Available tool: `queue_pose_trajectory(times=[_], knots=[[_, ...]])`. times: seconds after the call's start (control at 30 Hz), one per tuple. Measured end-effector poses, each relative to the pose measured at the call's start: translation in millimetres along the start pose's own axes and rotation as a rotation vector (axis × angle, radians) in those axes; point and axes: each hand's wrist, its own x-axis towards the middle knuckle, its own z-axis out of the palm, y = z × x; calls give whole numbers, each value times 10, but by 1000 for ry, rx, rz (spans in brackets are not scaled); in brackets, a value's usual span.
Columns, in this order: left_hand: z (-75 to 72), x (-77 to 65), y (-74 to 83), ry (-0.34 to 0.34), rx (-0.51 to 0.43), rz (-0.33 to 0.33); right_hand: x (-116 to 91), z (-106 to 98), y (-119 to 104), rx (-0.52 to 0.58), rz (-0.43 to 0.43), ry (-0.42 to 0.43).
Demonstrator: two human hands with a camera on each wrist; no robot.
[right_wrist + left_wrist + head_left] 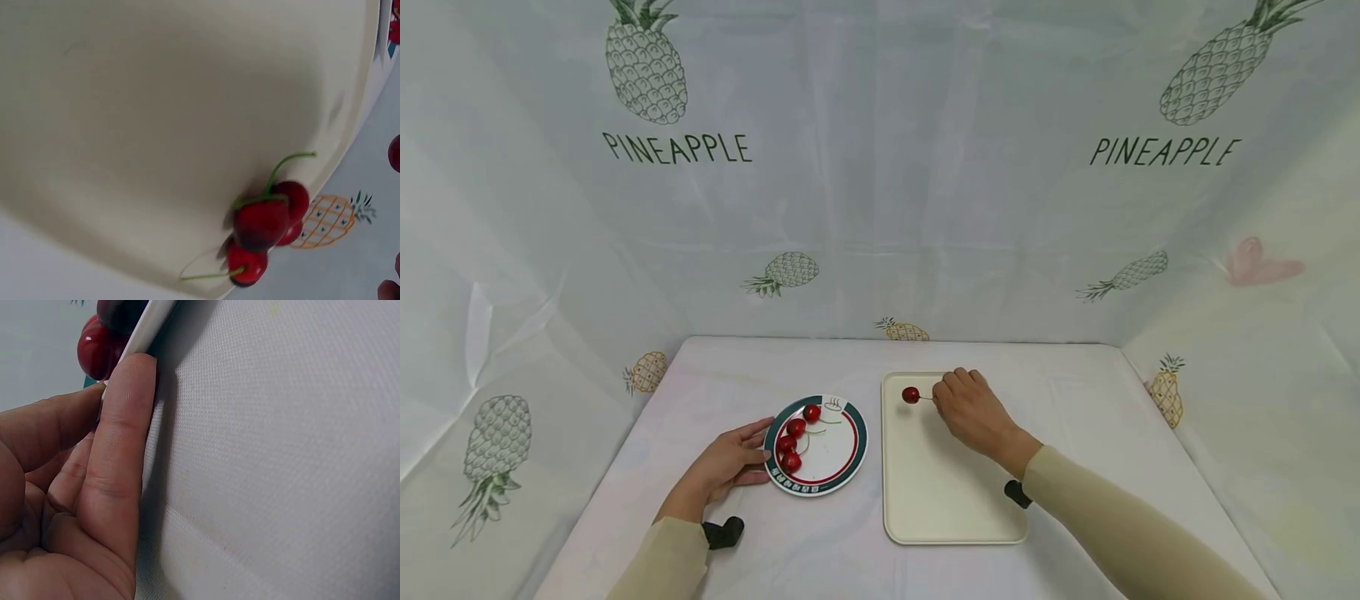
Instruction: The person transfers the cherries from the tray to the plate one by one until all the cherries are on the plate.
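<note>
My left hand (727, 458) grips the left rim of a round white plate (833, 454) with a dark green border and red ring. In the left wrist view, its thumb and a straight finger hold the plate's edge. Several red cherries (796, 427) with green stems lie along the plate's left side. Over the far part of a cream tray (940, 500), my right hand (966, 412) pinches a cherry (911, 395) by its stem, the fruit hanging out to the left. More cherries (261, 224) are bunched in a tray corner, hidden behind the hand in the head view.
Plate and tray stand side by side on a white-covered table (820, 550), the plate on the left. A pineapple-print sheet (925, 208) rises behind the table and along both sides. Black straps (724, 533) sit at the wrists.
</note>
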Motion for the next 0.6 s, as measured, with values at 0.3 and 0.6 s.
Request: queue_pose_trajectory(times=[0.3, 0.6], knots=[[-2, 1, 13, 3, 3, 2, 243, 19, -353, 52, -40, -73], [-2, -10, 3, 8, 1, 5, 466, -17, -798, 64, -145, -126]])
